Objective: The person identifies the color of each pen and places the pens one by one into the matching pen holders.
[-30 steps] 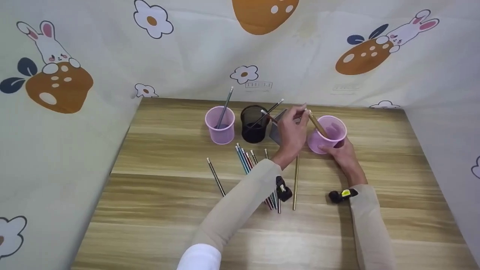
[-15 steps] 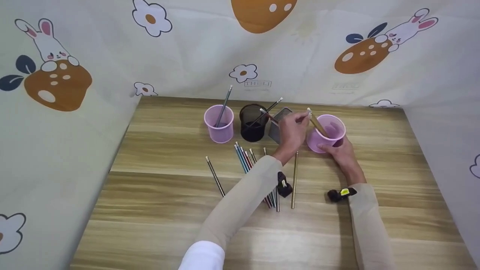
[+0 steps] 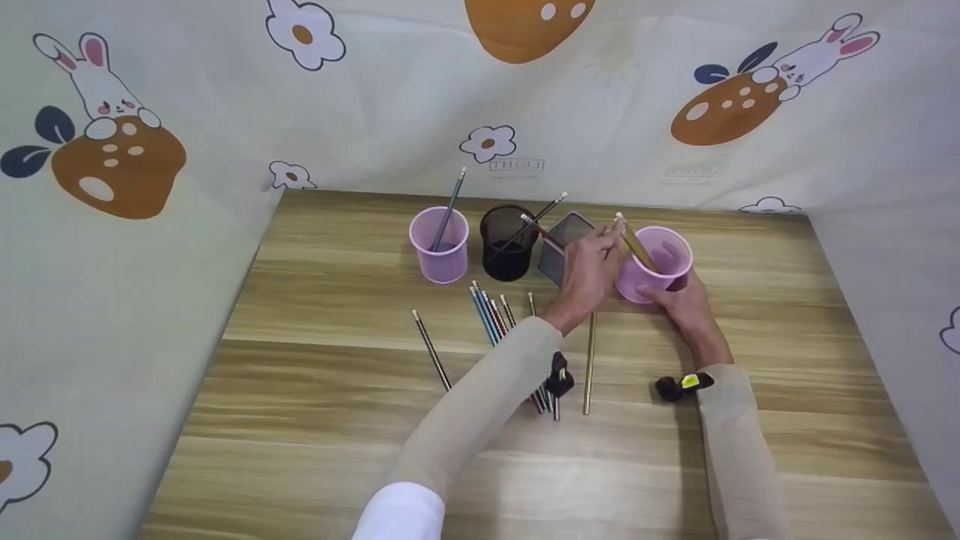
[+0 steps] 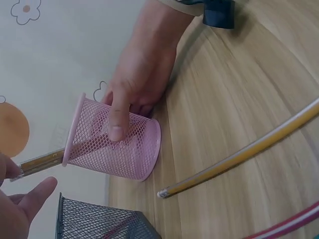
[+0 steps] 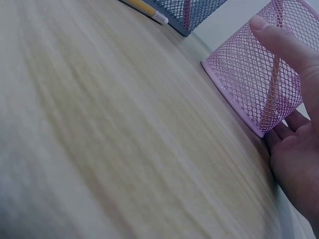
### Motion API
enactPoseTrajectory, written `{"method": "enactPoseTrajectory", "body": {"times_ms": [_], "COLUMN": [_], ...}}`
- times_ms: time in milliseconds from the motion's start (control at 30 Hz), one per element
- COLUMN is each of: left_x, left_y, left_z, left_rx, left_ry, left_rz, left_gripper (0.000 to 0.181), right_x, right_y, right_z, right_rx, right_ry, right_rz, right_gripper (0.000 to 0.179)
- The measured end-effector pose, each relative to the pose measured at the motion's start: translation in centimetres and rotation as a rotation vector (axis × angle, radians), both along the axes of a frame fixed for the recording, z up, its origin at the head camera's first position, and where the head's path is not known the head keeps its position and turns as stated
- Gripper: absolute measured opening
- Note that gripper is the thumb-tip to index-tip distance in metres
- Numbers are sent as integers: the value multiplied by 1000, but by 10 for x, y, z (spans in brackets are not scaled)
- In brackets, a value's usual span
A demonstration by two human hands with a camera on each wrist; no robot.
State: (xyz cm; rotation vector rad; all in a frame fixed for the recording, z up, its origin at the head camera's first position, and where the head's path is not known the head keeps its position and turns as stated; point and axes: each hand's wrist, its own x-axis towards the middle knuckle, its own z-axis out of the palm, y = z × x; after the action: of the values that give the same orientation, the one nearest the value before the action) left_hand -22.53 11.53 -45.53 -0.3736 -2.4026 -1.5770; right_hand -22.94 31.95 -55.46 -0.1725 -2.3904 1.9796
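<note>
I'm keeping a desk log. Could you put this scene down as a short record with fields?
Surface: wood-grain table
Left grip: at the upper ends of the gold pencils, thumb apart from them
Right grip: holding the near pink cup
Near pink cup: gold pencils leaning inside
Far-left pink cup: one green-grey pencil
Black cup: one dark pencil
Grey cup: one red pencil
Loose: bunch of pencils, partly hidden by the left sleeve; loose gold pencil; lone dark pencil

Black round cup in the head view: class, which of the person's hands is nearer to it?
The left hand. It is to the black cup's right, partly hiding the grey holder; the right hand is farther right, gripping a pink cup.
</note>
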Motion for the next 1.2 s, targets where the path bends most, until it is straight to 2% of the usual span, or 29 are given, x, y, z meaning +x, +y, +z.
{"method": "enactPoseTrajectory", "body": {"times_ms": [67,200,267,367,500,600,700,833,933,1033,1200], "left_x": [2,9,13,20,28,32,37,40,41,42,42], "left_y": [-1,-3,-4,-6,-7,-7,-5,-1,0,1,-1], "left_z": [-1,-9,-15,-23,-35,-44,-52,-60,-63,-62,-58], "left_rx": [-8,-11,-15,-64,-211,-350,-468,-590,-653,-654,-561], "left_ry": [-11,-49,-56,-79,-169,-249,-296,-262,-213,-211,-303], "left_rz": [-12,9,31,44,17,-5,-26,-41,-19,-2,-24], "left_gripper": [37,47,45,32,25,32,41,39,31,27,38], "right_x": [-1,-2,-2,-1,0,1,2,1,1,2,5], "right_y": [1,2,3,2,2,2,3,2,0,-2,-3], "right_z": [0,-1,-2,-2,1,2,1,1,2,7,11], "right_rx": [7,21,20,22,32,34,34,22,2,-12,-19], "right_ry": [-6,-22,-28,-29,-18,-22,-25,-13,-19,-32,-41], "right_rz": [3,18,26,29,25,22,18,19,22,22,13], "right_gripper": [91,93,94,95,94,93,92,92,93,94,94]}}
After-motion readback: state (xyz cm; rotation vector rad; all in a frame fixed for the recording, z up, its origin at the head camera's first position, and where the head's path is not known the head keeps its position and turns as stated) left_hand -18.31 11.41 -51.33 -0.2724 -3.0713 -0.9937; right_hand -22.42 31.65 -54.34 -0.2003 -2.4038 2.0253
